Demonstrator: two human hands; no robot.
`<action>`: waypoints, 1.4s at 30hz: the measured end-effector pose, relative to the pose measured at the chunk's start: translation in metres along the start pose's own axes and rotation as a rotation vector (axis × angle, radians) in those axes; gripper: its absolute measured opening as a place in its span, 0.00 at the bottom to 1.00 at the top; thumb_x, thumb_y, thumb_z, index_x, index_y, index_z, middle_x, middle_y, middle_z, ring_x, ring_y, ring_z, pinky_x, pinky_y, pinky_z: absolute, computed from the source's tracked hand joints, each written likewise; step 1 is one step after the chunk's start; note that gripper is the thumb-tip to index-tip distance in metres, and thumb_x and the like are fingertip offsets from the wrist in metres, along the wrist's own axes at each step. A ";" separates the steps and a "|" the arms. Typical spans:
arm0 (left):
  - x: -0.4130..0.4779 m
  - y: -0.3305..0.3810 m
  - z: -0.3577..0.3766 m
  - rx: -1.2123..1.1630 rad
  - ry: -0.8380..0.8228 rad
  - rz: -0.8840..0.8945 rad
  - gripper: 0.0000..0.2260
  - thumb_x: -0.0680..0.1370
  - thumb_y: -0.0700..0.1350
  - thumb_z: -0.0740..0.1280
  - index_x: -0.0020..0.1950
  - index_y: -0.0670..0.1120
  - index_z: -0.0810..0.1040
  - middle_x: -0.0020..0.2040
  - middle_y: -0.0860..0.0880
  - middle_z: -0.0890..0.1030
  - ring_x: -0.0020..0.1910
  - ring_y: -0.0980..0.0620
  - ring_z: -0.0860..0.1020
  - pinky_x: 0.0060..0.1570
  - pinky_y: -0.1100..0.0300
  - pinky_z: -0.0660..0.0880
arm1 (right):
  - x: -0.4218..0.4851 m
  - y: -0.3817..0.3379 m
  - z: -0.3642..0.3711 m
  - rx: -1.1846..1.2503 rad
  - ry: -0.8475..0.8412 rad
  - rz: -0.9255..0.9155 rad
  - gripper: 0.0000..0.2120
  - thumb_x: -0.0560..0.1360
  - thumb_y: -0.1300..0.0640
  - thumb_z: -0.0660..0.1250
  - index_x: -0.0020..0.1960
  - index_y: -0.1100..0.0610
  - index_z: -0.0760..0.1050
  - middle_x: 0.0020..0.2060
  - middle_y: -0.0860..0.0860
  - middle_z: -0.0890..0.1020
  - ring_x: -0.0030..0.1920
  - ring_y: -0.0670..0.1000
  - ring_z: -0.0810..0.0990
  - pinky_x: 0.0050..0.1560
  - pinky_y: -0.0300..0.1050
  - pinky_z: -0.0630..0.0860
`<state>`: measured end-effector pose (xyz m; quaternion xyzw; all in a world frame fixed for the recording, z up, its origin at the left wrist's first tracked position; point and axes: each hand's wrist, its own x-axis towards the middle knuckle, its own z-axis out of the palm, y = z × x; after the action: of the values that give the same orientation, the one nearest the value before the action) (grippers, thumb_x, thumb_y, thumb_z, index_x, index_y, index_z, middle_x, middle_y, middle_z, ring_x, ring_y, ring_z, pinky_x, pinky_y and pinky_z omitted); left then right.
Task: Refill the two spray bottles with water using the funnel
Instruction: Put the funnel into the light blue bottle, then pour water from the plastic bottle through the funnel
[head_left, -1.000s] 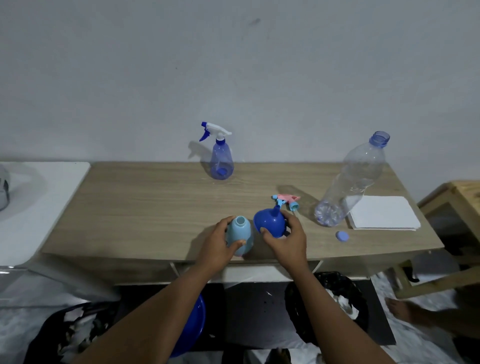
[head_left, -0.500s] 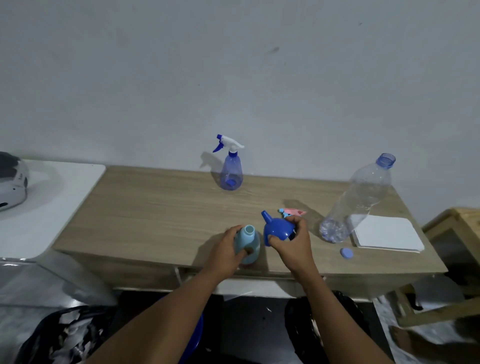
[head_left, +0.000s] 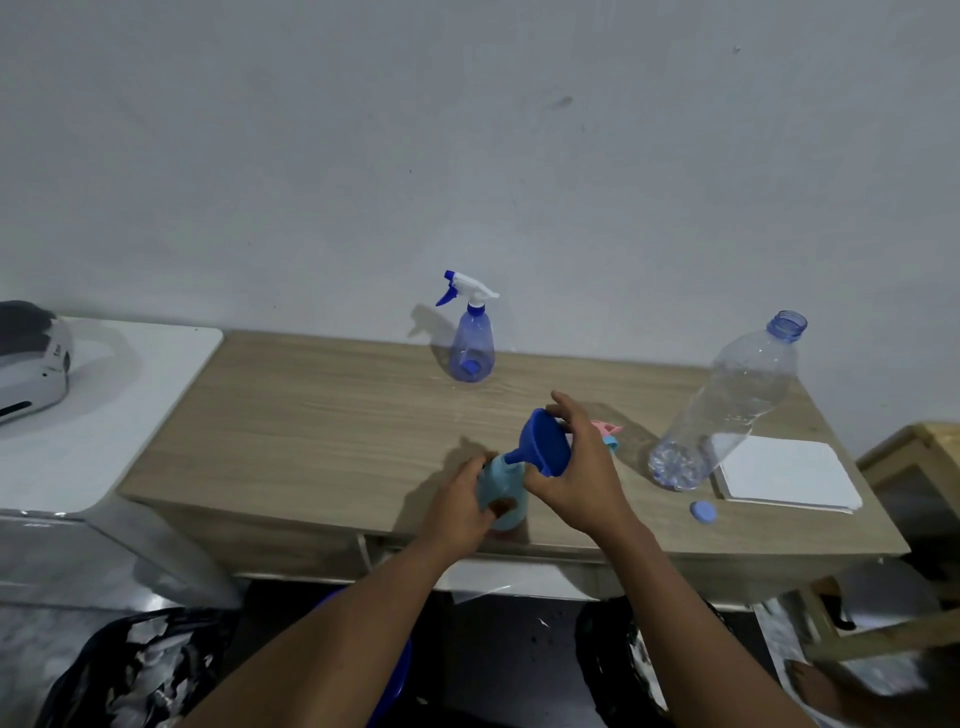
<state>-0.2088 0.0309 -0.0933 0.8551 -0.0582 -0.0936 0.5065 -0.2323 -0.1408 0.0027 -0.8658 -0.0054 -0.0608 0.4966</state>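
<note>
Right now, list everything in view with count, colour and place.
Spray bottle body: one, light blue, table's front edge, headless.
Funnel: one, dark blue, tilted, spout at that bottle's neck.
Spray head: one, pink and light blue, lying behind the right hand.
Trigger spray bottle: one, translucent blue, white head, back by the wall.
Water bottle: one, clear, uncapped, right side.
Cap: one, blue, front right.
Paper stack: one, white, right end.
Helmet-like object: one, black and white, far left.
Table: one, light wood, against the wall.
Left hand: grips the light blue bottle.
Right hand: holds the funnel.
</note>
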 end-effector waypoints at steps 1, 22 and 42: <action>0.000 0.000 0.000 -0.006 -0.007 0.002 0.29 0.72 0.47 0.76 0.70 0.57 0.68 0.63 0.55 0.76 0.62 0.54 0.76 0.60 0.50 0.78 | 0.002 -0.001 0.001 -0.073 -0.027 -0.023 0.45 0.65 0.59 0.76 0.76 0.44 0.58 0.65 0.42 0.71 0.64 0.44 0.71 0.57 0.40 0.76; -0.002 -0.001 0.001 -0.161 -0.041 0.001 0.23 0.74 0.48 0.75 0.66 0.60 0.72 0.58 0.56 0.81 0.56 0.56 0.81 0.56 0.52 0.80 | 0.007 -0.002 0.016 -0.142 -0.137 -0.070 0.57 0.56 0.31 0.78 0.77 0.36 0.52 0.71 0.44 0.66 0.69 0.46 0.63 0.68 0.45 0.68; 0.031 0.036 0.056 -0.120 -0.031 -0.045 0.28 0.71 0.46 0.78 0.68 0.49 0.72 0.59 0.53 0.80 0.57 0.54 0.79 0.54 0.55 0.76 | 0.021 0.094 -0.137 0.150 0.754 0.274 0.48 0.64 0.44 0.81 0.77 0.50 0.58 0.72 0.49 0.66 0.72 0.50 0.66 0.70 0.48 0.66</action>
<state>-0.1907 -0.0406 -0.0908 0.8228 -0.0410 -0.1213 0.5537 -0.2185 -0.3072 -0.0071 -0.7370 0.2879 -0.3066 0.5291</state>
